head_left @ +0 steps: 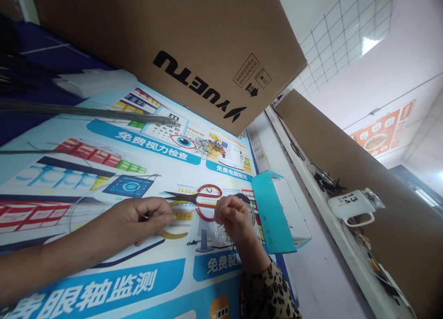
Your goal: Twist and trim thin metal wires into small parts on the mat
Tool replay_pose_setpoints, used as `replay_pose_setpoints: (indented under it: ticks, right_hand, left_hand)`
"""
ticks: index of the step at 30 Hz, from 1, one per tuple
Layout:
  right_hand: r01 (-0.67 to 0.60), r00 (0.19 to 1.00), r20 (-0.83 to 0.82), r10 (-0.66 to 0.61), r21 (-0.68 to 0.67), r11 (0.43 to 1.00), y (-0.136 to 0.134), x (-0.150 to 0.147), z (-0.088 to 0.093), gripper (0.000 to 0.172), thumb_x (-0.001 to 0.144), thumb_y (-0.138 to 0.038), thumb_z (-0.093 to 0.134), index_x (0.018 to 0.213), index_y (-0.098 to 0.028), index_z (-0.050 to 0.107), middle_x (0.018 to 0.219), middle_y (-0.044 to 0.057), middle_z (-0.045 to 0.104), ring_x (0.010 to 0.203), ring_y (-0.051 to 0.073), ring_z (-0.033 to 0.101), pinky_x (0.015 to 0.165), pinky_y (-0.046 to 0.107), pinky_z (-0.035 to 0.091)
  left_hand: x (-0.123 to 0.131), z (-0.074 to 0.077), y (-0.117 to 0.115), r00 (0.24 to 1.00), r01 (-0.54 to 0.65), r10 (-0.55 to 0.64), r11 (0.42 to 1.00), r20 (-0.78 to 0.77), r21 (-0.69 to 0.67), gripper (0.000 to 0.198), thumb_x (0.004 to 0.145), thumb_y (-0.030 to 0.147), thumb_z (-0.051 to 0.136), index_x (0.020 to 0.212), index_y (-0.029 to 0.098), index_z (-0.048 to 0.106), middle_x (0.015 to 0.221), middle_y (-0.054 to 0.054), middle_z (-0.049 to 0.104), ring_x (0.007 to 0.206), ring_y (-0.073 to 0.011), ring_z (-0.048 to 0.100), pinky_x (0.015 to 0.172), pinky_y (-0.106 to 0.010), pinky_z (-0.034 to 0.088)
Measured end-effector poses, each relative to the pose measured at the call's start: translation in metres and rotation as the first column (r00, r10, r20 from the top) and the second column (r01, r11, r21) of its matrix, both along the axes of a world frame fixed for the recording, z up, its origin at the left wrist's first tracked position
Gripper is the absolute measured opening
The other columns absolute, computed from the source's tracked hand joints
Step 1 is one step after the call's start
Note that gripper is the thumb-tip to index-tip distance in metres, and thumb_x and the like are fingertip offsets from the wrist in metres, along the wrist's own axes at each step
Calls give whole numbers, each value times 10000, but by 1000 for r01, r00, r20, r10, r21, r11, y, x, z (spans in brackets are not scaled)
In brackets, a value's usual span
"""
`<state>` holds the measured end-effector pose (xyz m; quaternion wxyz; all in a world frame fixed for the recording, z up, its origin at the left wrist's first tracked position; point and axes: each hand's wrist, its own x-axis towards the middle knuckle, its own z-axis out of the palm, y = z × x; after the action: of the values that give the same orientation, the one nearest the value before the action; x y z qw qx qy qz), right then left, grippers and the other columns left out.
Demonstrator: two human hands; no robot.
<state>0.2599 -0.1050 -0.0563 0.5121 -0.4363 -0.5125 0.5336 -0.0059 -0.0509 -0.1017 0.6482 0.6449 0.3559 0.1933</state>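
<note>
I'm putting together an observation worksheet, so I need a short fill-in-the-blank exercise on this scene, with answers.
1. The red-handled tool is a pair of ____.
2. Near the turquoise box, the right hand extends from a sleeve with a ____ print.
3. The white mug bears the numbers 13 and ____.
4. The yellow handles lie nearer the ____ hand.

Missing words: scissors; leopard; 14; left.

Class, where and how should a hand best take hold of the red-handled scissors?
Probably by the far handle loop of the scissors, coming from above and the right: they appear to lie flat, with blades pointing left, toward the left hand, while the right hand partly covers the near loop.
</note>
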Motion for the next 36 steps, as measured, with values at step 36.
replay_pose_setpoints:
  ticks: [36]
  right_hand:
    - [-95,980,-186,72,-117,989,-4,-44,-26,282,794,-389,796,682,-209,610,546,-32,533,485,119,426,509,273,337]
  left_hand:
    - [5,-8,-4,998,57,-38,921,-56,385,216,794,346,554,634,220,482,593,26,494,574,-145,444,560,-281,323]
